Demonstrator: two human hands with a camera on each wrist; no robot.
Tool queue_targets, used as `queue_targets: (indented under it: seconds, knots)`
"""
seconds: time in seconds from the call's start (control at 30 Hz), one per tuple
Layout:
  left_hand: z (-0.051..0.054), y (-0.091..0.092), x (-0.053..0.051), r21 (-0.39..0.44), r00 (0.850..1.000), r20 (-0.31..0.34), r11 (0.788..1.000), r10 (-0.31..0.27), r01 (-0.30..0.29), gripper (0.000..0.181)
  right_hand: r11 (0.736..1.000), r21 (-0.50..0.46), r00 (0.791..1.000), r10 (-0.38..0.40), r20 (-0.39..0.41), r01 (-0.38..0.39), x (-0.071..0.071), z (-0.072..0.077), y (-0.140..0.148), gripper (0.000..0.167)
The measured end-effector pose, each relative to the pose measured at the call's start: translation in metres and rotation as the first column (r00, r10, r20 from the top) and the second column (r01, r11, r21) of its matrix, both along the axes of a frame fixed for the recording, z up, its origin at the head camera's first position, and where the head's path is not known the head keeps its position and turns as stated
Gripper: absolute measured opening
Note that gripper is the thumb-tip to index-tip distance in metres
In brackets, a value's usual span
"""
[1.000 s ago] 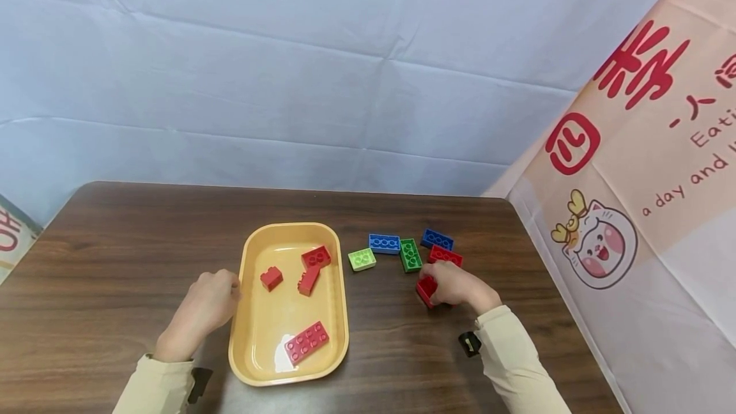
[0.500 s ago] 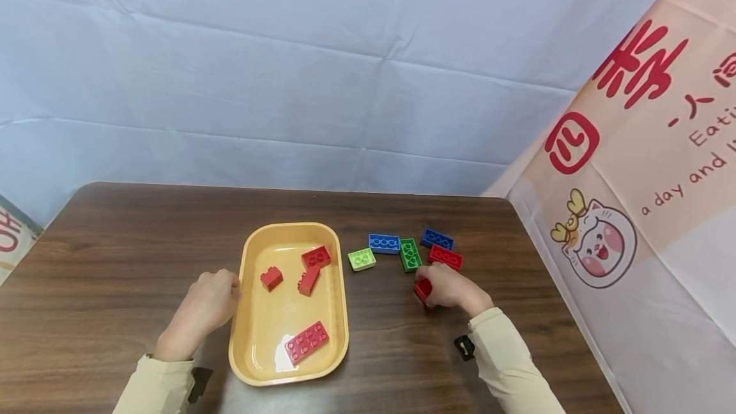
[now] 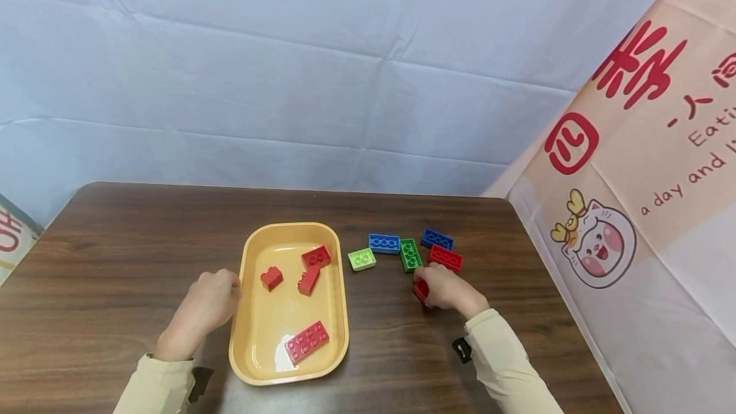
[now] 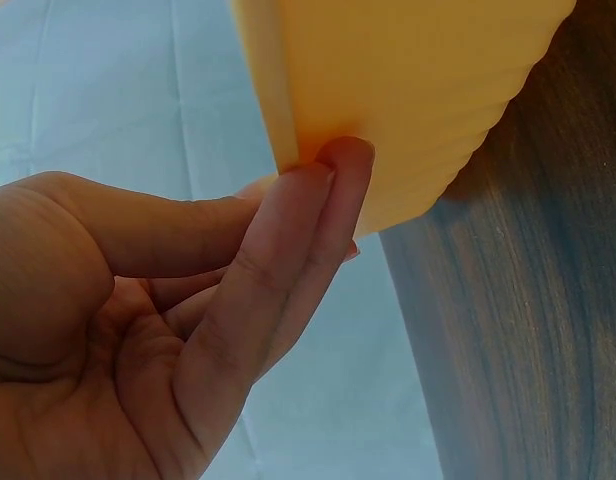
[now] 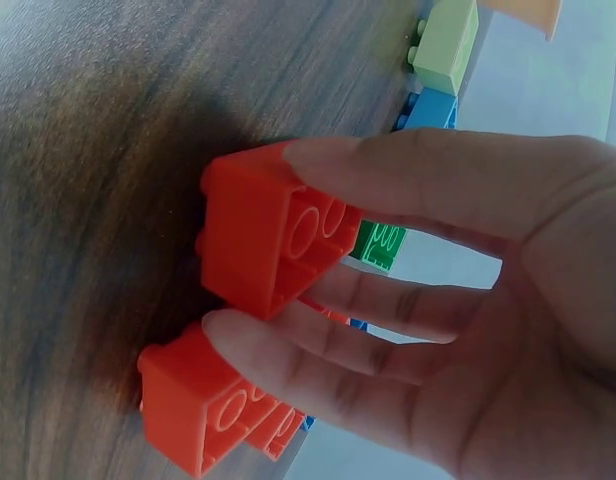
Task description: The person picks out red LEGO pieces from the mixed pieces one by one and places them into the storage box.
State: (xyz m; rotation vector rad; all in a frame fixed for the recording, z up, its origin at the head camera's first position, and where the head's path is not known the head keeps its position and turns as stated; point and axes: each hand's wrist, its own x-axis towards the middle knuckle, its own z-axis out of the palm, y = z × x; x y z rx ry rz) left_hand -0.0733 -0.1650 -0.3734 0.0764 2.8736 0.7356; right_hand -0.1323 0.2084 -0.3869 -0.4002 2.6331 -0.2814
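1. Red brick (image 5: 238,235), hollow side facing the palm: held in a narrow pinch between the thumb and fingers of the right hand (image 3: 445,287). Whether it touches the surface is unclear.
2. Second red brick (image 5: 188,395): just beside the held one, by a fingertip of the right hand; that hand hides it in the head view.
3. Just beyond the right hand: third red brick (image 3: 445,258), with a dark blue brick (image 3: 437,239) past it.
4. Beyond the right hand's fingertips and leftward: green brick (image 3: 410,255), then blue brick (image 3: 384,244) and light green brick (image 3: 361,259).
5. Left hand (image 3: 206,304): thumb and fingers pinch the rim of a yellow tray (image 3: 261,321), which lies to its right.
6. Inside the tray, right of the left hand: four red bricks (image 3: 272,278), two touching each other.
7. Beneath both hands: dark, wood-grained surface (image 3: 115,241). Beyond them: pale cloth (image 3: 230,82).
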Motion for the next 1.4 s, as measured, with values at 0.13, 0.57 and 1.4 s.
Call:
queue_targets:
  seconds: [0.13, 0.57, 1.4]
  knots:
    - [0.000, 0.000, 0.000, 0.001, 1.000, 0.005, 1.000, 0.002, -0.002, 0.016, 1.000, 0.006, 1.000, 0.003, -0.004, -0.003, -0.001, -0.001, 0.000, 0.040]
    - [0.000, 0.000, 0.000, 0.004, 1.000, 0.015, 1.000, 0.008, -0.008, 0.018, 1.000, -0.015, 1.000, 0.013, 0.010, -0.012, 0.001, 0.002, 0.001, 0.041]
    - [0.000, 0.000, 0.001, 0.018, 1.000, 0.013, 1.000, 0.008, -0.008, 0.019, 0.998, 0.009, 0.996, 0.063, -0.056, -0.063, -0.011, 0.053, 0.000, 0.041]
